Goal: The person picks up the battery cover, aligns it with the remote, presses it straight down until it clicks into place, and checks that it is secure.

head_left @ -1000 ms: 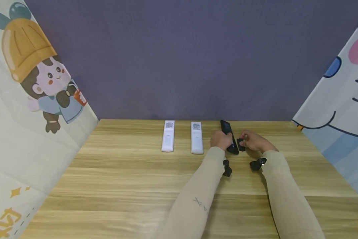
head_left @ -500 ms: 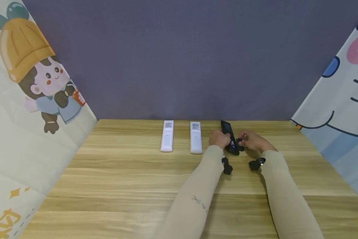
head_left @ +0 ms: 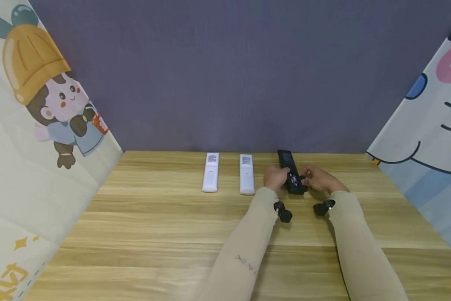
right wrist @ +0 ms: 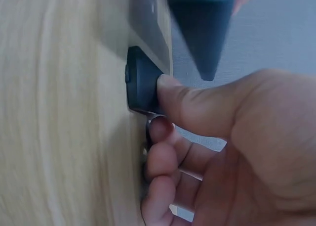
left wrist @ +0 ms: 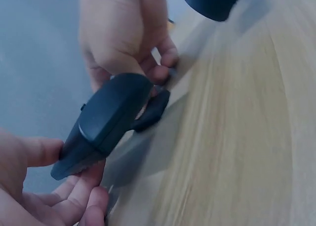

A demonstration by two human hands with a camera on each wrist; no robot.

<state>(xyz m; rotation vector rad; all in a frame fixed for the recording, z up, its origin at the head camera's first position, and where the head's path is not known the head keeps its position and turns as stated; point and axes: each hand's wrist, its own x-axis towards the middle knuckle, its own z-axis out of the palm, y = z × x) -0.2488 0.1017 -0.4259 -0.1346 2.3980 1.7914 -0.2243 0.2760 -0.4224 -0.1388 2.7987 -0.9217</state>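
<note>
My left hand (head_left: pixel 275 177) grips a black remote control (head_left: pixel 287 158) by its side, near the back of the table. The open battery compartment of the remote faces up in the head view. From the left wrist view, the remote (left wrist: pixel 116 107) sits between thumb and fingers, raised off the wood. Close to its right edge, my right hand (head_left: pixel 321 179) pinches a small black battery cover (right wrist: pixel 142 82) between thumb and fingers. The cover stands low by the tabletop in the right wrist view, apart from the remote's body.
Two white remote controls, one on the left (head_left: pixel 211 173) and one nearer the middle (head_left: pixel 247 175), lie back side up on the wooden table (head_left: pixel 154 225). A dark grey panel (head_left: pixel 218 75) rises behind the table's back edge. Printed cloths hang at both sides.
The black remote has been tilted so that its back and battery compartment show more. Its lower end has come nearer the cover. My right hand has hardly moved.
</note>
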